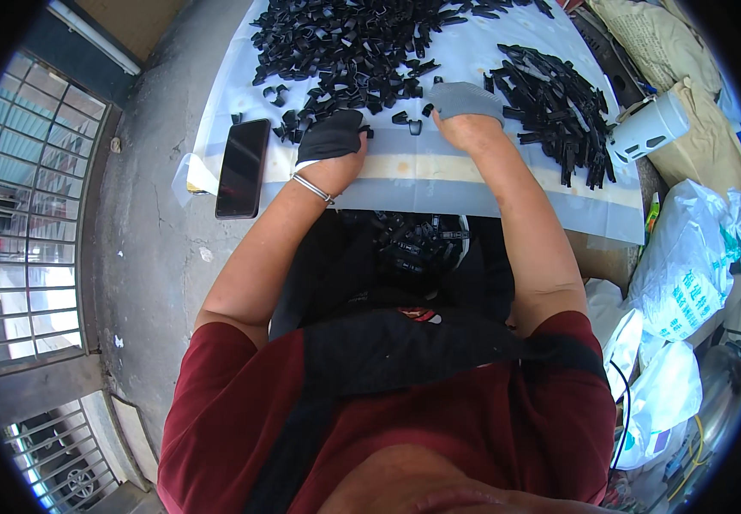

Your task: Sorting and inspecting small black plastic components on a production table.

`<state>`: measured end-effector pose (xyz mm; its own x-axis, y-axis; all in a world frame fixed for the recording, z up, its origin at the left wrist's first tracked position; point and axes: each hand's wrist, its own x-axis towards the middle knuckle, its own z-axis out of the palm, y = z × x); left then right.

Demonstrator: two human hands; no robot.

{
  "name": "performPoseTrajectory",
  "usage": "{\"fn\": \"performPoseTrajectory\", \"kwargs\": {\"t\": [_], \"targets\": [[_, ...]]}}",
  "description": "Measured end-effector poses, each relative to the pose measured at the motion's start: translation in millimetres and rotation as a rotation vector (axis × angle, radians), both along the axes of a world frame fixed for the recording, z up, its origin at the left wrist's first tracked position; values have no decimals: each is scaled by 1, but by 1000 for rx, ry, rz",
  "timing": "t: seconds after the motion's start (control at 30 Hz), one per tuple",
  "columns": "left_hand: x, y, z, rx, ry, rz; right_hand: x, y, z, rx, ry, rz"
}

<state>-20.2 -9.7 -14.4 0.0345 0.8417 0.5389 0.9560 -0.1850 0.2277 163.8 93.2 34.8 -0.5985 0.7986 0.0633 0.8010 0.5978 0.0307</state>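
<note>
My left hand (336,146) wears a black fabric cover and lies at the near edge of a big pile of small curved black plastic pieces (336,51). Its fingers are closed, and a small black plastic piece (367,132) sticks out by the thumb. My right hand (468,118), in a grey cover, is curled too, with another dark piece (428,110) at its thumb tip. Two or so loose pieces (414,127) lie on the table between the hands. To the right of my right hand is a heap of long, thin black plastic strips (559,111). The covers hide most of my fingers.
A phone (243,169) lies at the left edge of the sheet-covered table (405,193). A white perforated cylinder (649,128) leans at the right edge. In my lap, a container holds black parts (418,244). Sacks and plastic bags (683,265) crowd the right side.
</note>
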Motion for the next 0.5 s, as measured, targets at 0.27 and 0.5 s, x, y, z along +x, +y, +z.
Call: {"fn": "performPoseTrajectory", "kwargs": {"t": [0.27, 0.5], "targets": [[6, -21, 26, -443, -202, -58, 31, -28, -14, 125, 352, -3], [15, -40, 51, -771, -521, -136, 26, -92, -8, -636, 883, 30]]}}
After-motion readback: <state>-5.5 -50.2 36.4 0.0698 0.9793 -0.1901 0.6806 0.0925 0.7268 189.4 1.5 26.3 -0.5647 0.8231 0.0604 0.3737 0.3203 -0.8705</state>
